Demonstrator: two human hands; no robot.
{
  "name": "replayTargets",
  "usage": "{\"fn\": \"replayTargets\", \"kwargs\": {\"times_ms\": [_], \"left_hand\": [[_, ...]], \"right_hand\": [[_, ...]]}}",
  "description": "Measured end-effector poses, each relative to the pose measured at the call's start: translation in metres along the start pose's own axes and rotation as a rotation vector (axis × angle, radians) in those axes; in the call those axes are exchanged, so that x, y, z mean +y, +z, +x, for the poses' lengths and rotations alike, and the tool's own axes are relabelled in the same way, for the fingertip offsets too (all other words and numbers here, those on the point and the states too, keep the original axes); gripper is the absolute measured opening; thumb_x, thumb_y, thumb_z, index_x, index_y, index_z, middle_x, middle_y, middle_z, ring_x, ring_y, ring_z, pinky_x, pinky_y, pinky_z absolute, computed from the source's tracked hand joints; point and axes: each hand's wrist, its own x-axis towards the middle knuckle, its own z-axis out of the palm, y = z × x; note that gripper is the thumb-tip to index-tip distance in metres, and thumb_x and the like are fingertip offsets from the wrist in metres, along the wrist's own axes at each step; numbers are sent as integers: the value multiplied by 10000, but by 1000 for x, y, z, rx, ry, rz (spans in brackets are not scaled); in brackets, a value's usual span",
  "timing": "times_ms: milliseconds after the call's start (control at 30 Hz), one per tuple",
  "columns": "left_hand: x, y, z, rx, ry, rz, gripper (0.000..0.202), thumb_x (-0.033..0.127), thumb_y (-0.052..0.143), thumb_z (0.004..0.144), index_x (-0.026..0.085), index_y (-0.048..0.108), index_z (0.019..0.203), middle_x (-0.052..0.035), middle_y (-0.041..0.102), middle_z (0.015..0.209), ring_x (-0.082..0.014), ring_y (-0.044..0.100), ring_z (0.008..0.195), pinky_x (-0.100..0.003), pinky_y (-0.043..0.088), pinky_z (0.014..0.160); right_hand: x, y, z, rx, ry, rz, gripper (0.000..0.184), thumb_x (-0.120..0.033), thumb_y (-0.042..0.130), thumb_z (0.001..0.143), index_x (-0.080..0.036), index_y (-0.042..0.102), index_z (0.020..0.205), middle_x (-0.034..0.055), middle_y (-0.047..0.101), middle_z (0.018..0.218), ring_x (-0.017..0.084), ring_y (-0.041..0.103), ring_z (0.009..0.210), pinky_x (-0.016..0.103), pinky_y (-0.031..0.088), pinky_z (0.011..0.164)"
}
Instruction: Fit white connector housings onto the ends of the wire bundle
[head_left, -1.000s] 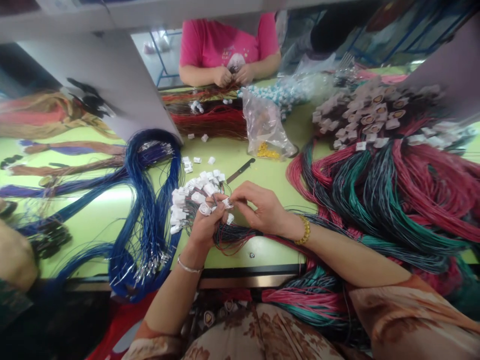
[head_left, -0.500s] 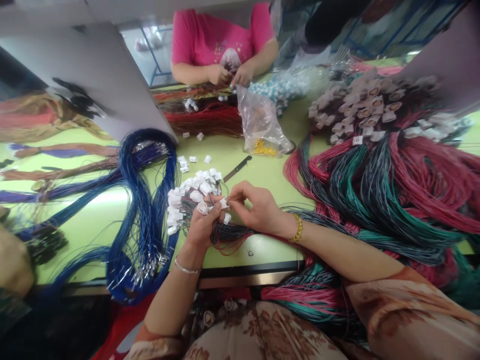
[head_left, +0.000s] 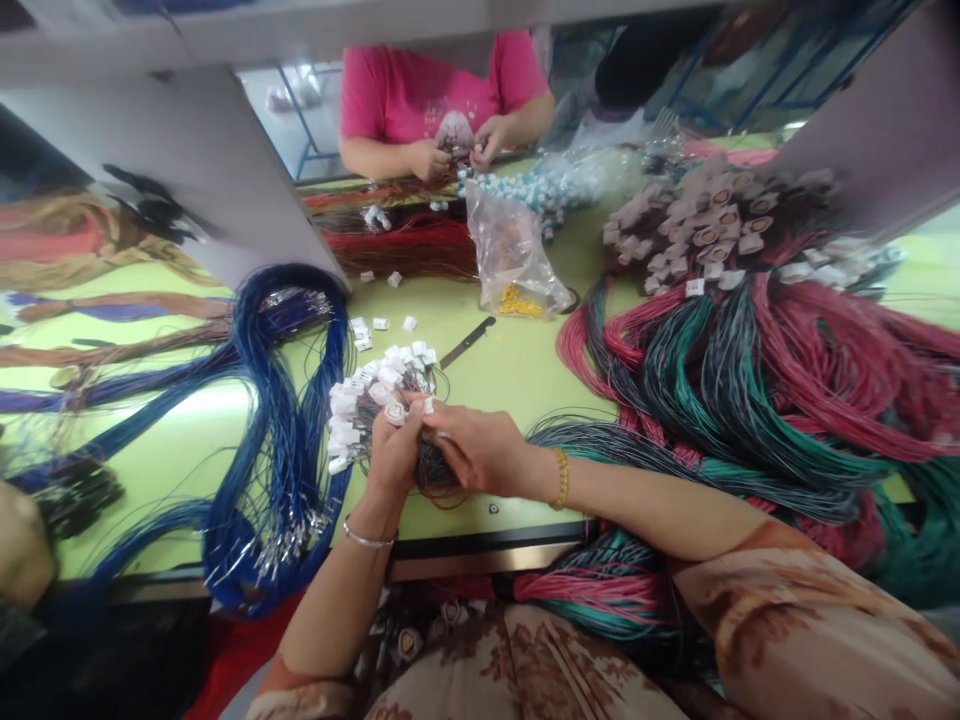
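My left hand (head_left: 394,455) is closed around white plastic connectors with thin wires; one round-faced connector (head_left: 395,412) shows at its thumb. My right hand (head_left: 487,448) meets it, fingers curled and pressed together beside a small white connector (head_left: 429,405). What the right fingertips grip is hidden. A heap of white connectors (head_left: 343,408) on dark wires lies just left of and behind my left hand. Below the hands, dark and red wires (head_left: 439,478) hang down onto the green table (head_left: 517,375).
A knife (head_left: 469,341) lies beyond the hands, near loose white connectors (head_left: 380,324) and a clear bag (head_left: 510,245) with yellow pieces. Blue wire bundles (head_left: 259,400) lie left, red, black and green ones (head_left: 697,370) right. Opposite, a person in pink (head_left: 442,105) handles wires.
My right hand has moved left and slightly down, closing in against my left hand. The whole view has shifted a little. The other person's hands have moved slightly.
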Motion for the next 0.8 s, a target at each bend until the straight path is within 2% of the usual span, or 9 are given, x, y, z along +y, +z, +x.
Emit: {"fn": "replayTargets", "kwargs": {"times_ms": [100, 200, 267, 333, 433, 500, 633, 733, 800], "left_hand": [[3, 2, 0, -33, -55, 9, 414, 542, 769, 777, 186, 616, 924, 76, 475, 527, -64, 373, 414, -197, 285, 416], [3, 1, -2, -201, -46, 134, 442, 522, 726, 831, 194, 610, 1104, 66, 533, 554, -75, 389, 425, -210, 319, 444], [2, -2, -2, -296, -9, 207, 363, 500, 706, 855, 166, 650, 986, 36, 565, 579, -84, 428, 469, -225, 363, 490], [2, -4, -2, -327, 40, 230, 326, 469, 735, 837, 151, 660, 837, -19, 630, 696, -109, 528, 584, -241, 425, 570], [4, -5, -3, -317, 54, 144, 325, 444, 786, 797, 161, 661, 896, -87, 699, 960, -155, 637, 755, -271, 492, 674], [6, -4, -4, -343, 14, 55, 411, 453, 792, 794, 185, 625, 1055, -97, 716, 1028, -141, 638, 688, -271, 493, 626], [6, -4, -6, -387, -19, -3, 550, 479, 774, 816, 207, 530, 1227, -60, 752, 883, -49, 454, 434, -210, 344, 458], [5, -6, -5, -369, -71, 22, 596, 503, 751, 833, 181, 539, 1288, -34, 738, 735, -30, 353, 381, -199, 253, 417], [5, -8, -4, -356, -136, 35, 642, 501, 769, 814, 170, 559, 1322, -14, 719, 667, -28, 323, 367, -198, 255, 413]], "right_hand": [[44, -24, 21, 77, 161, -18, 234, -238, 490, 944, -199, 676, 1082, 96, 737, 1061, 218, 665, 939, 341, 517, 837], [101, -48, 42, 51, 505, -215, 188, -177, 532, 892, -146, 703, 964, 125, 744, 993, 232, 648, 890, 351, 481, 846], [130, -53, 48, 36, 574, -248, 159, -176, 560, 871, -125, 706, 905, 134, 744, 923, 234, 637, 832, 347, 474, 801], [147, -50, 49, 28, 586, -252, 135, -213, 599, 861, -132, 705, 882, 117, 741, 886, 221, 625, 789, 327, 467, 760], [153, -39, 47, 27, 574, -263, 120, -235, 607, 865, -160, 701, 862, 102, 738, 910, 213, 612, 800, 312, 456, 758], [151, -35, 46, 26, 559, -270, 137, -217, 576, 879, -161, 697, 848, 114, 733, 927, 217, 605, 816, 315, 450, 771], [150, -40, 44, -31, 510, -248, 160, -205, 569, 879, -129, 705, 842, 115, 735, 882, 204, 605, 781, 300, 450, 747], [153, -58, 43, -116, 476, -222, 115, -193, 628, 837, -142, 730, 822, 59, 749, 817, 174, 618, 726, 261, 456, 724], [158, -74, 42, -92, 507, -264, 175, -168, 579, 866, -140, 749, 891, 69, 764, 859, 187, 638, 756, 271, 464, 755]]}}
